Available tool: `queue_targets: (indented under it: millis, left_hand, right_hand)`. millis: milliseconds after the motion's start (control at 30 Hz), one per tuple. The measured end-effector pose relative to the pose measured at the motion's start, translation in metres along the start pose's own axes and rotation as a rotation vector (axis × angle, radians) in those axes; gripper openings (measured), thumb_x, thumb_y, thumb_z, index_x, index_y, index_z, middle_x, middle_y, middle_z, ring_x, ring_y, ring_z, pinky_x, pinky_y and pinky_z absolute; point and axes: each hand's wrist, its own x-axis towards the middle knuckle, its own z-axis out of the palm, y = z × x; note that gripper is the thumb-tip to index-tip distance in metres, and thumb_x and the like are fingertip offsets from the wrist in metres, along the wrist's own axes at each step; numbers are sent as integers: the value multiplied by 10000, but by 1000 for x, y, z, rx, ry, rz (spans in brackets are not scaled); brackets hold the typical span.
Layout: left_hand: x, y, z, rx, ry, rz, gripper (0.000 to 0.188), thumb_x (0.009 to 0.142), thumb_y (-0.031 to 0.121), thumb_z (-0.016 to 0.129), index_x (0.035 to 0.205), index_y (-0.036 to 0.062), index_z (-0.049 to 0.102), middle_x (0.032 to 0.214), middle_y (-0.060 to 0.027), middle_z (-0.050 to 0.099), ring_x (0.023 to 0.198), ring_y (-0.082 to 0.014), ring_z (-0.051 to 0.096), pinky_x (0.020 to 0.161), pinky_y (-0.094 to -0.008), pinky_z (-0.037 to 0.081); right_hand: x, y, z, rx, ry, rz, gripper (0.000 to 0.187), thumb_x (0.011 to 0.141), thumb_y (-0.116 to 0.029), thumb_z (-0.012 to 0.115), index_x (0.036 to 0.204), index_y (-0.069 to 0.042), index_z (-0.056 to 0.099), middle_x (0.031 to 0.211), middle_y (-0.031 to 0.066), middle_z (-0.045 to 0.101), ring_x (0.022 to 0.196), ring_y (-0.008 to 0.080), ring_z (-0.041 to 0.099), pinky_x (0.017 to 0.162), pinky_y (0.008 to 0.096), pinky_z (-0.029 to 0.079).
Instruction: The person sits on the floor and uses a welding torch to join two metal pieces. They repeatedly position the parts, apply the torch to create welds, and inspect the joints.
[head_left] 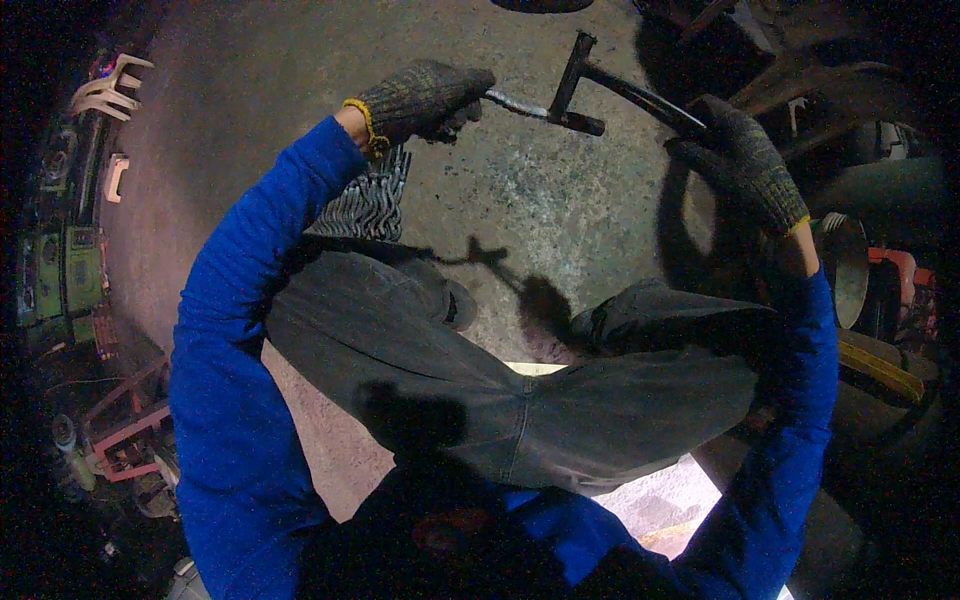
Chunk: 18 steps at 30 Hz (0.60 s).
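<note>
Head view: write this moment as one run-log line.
Left hand: gloved, holds silvery rod | Right hand: gloved, holds dark hammer-like tool | Nearby: bent metal rods | Floor: grey

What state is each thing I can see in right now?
Left hand: gloved, closed on the silvery rod.
Silvery rod: held up; its far end meets the dark tool in this view, contact unclear.
Right hand: gloved, gripping the dark tool.
Dark tool: held up, head toward the left hand.
Wavy metal rods: bunched together, not held.
</note>
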Motion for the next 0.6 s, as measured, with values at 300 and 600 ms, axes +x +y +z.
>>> queue_targets:
  millis: [300, 600]
  left_hand:
    - [5, -2, -1, 14, -8, 12, 525, 900, 577, 576, 833, 63, 656, 750, -36, 617, 622, -126, 550, 555, -303, 508]
    - [0, 7, 1, 106, 34, -2, 540, 899, 578, 576, 833, 48, 650, 752, -59, 627, 586, -140, 563, 532, -304, 508]
  right_hand:
    - [1, -4, -6, -33, -61, 37, 368, 826, -242, 752, 1071, -16, 595, 865, 122, 625, 783, 206, 563, 730, 346, 474]
    - [-1, 6, 3, 66, 19, 17, 338, 827, -302, 754, 922, -27, 583, 777, 126, 596, 717, 192, 546, 666, 352, 478]
